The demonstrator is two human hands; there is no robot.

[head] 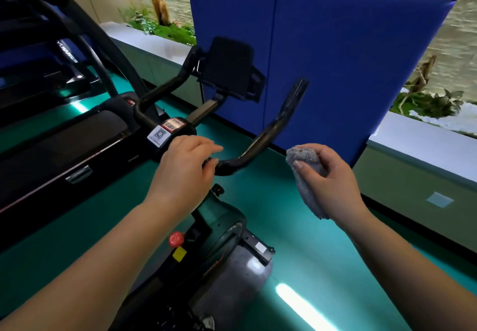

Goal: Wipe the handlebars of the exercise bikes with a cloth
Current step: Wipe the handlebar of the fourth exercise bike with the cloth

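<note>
A black exercise bike stands below me, its curved black handlebar sweeping up to the right and its other arm rising to the left. My left hand rests over the middle of the bar beside the stickered stem, fingers loosely extended, thumb touching the bar. My right hand grips a crumpled grey cloth, held in the air to the right of the bar and apart from it. A dark console sits above the stem.
A treadmill stands close on the left. Blue padded panels rise behind the bike, with a low ledge and plants beyond. The bike's flywheel housing and red knob lie below my arms. Green floor spreads to the right.
</note>
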